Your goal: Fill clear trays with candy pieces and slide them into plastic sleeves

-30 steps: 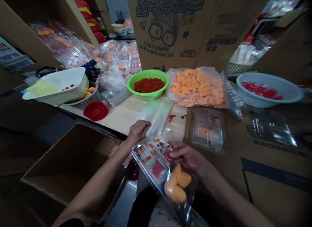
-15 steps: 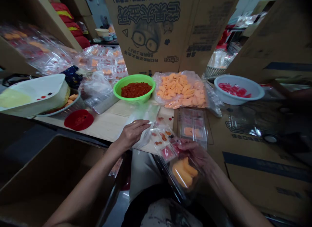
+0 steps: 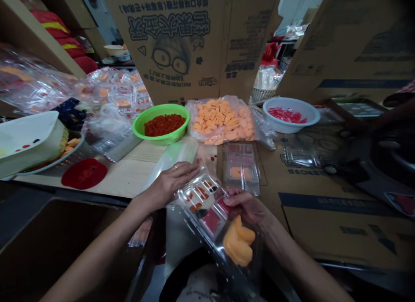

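Clear plastic tray is held up in the air between two bare hands, and it is tipped, with its low end near the person's body. It has little rooms inside. One room has a red piece, some have small orange and dark bits, and the biggest, lowest room has soft orange pieces. The left hand is at the top edge of the tray, and its fingers are closed on that edge. The right hand is at the side of the tray, and its fingers curl around and grip it. A long see-through plastic sleeve lies on the wooden desk just past the left hand. Just past the right hand, another clear tray lies on flat cardboard. Farther up the desk is a green bowl of small red bits, beside a big plastic bag of orange pieces. A pale bowl with red pieces stands to the right. A round red disc lies on the desk on the left, near a white tray. Below the desk edge on the left is an open cardboard box.
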`<state>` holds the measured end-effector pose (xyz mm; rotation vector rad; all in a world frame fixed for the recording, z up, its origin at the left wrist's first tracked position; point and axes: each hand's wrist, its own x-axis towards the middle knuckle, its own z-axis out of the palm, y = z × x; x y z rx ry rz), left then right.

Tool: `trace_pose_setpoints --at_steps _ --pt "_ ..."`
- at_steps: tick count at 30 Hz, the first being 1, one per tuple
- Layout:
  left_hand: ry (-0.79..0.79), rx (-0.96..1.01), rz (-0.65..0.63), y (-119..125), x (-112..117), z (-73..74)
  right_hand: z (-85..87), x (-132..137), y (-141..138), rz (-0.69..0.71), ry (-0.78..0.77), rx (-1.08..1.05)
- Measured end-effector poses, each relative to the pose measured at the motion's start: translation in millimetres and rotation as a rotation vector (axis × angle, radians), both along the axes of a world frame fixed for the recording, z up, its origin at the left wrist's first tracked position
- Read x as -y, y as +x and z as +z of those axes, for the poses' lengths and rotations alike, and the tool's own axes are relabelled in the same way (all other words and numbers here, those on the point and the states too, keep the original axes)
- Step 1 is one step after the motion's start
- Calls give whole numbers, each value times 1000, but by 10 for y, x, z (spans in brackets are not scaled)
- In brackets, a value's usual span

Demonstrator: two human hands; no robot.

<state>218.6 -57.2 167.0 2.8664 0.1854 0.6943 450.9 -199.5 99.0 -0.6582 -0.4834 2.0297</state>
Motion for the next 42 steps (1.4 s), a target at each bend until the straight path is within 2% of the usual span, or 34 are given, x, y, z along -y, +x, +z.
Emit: trace_pose_setpoints --at_steps 4,8,11,13,16,19,23,27,30,35,39,42 --pt "-20 84 2 -48 41 15 -37 -18 153 -84 -84 33" --pt "-13 107 73 -63 9 -80 -49 5 226 -139 -74 64" --pt "45 91 195 -40 -43 -152 0 90 191 -43 -2 29" --pt "57 63 216 13 -52 -154 62 136 130 37 50 -1" --pt "9 9 102 131 -10 -91 156 147 39 106 80 -29" --pt "-60 23 -39 211 45 -21 171 117 26 97 58 -29" --pt "-139 26 -116 172 65 12 73 117 138 -29 -22 16" --pt "-156 56 -96 94 62 6 -10 152 250 -150 -76 65" --pt "-101 81 -80 87 82 -42 -45 133 285 -216 -72 133" --pt "78 65 -27 156 258 -218 -94 1 204 -379 -63 289" --pt "66 89 11 192 423 -412 -50 -91 35 -540 -83 284" --pt "-1 144 37 134 439 -572 14 -129 -81 -634 -122 300"
